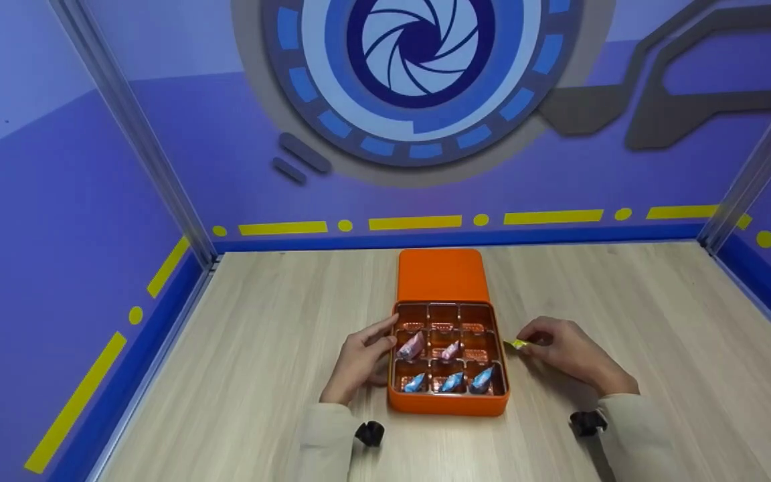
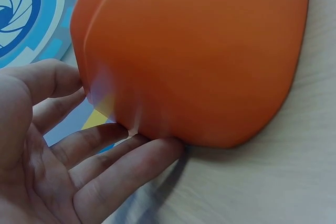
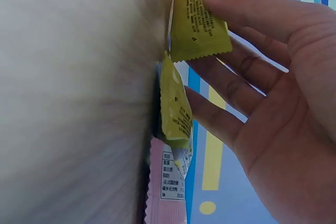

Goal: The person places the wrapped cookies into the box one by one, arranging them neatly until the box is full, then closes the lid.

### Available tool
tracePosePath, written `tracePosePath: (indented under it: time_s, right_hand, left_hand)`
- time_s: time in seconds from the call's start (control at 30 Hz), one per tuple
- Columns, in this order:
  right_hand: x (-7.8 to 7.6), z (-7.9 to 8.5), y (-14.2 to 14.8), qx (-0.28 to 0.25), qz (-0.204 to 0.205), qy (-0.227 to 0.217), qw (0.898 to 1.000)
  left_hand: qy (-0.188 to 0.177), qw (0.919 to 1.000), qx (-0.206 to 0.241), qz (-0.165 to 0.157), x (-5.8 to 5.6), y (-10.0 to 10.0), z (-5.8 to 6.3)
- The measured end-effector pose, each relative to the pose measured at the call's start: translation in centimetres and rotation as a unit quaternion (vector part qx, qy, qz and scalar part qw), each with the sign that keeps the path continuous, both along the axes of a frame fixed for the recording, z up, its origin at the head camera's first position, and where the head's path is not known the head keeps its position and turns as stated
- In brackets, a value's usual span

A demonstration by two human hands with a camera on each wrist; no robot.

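Note:
An orange box (image 1: 449, 404) stands on the table, its inside split into a grid of small compartments. Two pink packets (image 1: 451, 350) lie in the middle row, and blue packets (image 1: 482, 380) fill the front row. Against the box's left side rest the fingertips of my left hand (image 1: 359, 358), its fingers spread in the left wrist view. My right hand (image 1: 576, 351), just right of the box, pinches a yellow snack packet (image 3: 197, 30) between thumb and fingers. Beside it in the right wrist view are another yellow packet (image 3: 176, 98) and a pink packet (image 3: 167, 198).
The orange lid (image 1: 442, 274) lies directly behind the box. Pale wood table (image 1: 278, 335) extends to both sides. A blue-purple printed wall (image 1: 191, 147) rises along the back, with side panels at left and right. Black wrist mounts (image 1: 370, 434) show at both sleeves.

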State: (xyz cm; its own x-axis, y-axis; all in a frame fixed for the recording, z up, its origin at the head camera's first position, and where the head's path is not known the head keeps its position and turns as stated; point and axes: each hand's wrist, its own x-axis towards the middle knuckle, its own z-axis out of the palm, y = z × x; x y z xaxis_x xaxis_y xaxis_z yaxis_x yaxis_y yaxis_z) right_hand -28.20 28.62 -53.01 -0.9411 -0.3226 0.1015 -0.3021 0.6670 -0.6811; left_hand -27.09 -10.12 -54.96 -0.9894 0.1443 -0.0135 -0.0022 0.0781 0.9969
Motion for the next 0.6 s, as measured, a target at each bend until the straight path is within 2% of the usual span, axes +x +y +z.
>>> tracePosePath:
  time_s: [0.37,0.6]
  right_hand:
    - [0.03,0.03,-0.17,0.000,-0.020,-0.013,1.000]
    - [0.08,0.08,-0.24,-0.009,-0.027,-0.014,0.999]
  left_hand:
    - [0.016,0.9999,-0.005,-0.002,0.15,0.00,0.14]
    - [0.006,1.0000,-0.007,-0.001,0.07,0.00,0.12]
